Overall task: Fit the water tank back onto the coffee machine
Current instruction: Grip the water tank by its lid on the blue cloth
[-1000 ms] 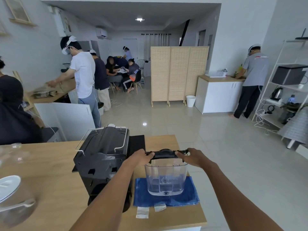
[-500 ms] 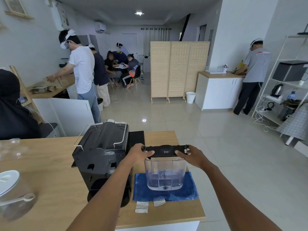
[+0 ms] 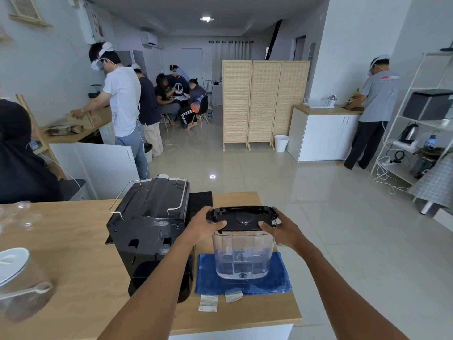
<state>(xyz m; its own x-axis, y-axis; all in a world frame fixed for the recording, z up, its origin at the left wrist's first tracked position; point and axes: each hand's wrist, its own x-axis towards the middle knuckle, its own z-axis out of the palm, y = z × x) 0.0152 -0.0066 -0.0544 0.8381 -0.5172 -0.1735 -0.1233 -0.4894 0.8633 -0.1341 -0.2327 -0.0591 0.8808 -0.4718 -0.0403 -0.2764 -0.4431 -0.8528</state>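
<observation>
A clear plastic water tank (image 3: 242, 256) with a black lid (image 3: 242, 218) is above a blue cloth (image 3: 245, 280) on the wooden table (image 3: 73, 244); whether its base touches the cloth I cannot tell. My left hand (image 3: 203, 225) grips the lid's left end and my right hand (image 3: 282, 229) grips its right end. The black coffee machine (image 3: 149, 227) stands just left of the tank, its back toward me, with my left forearm crossing in front of it.
A glass jar with a white lid and spoon (image 3: 19, 283) sits at the table's near left. A black mat (image 3: 199, 201) lies behind the machine. The table's right edge (image 3: 291, 285) is close to the cloth. Several people work at counters in the room beyond.
The tank's black lid has tilted up so its top faces me more, and the tank has risen slightly in my hands. Both hands keep their grip on the lid ends.
</observation>
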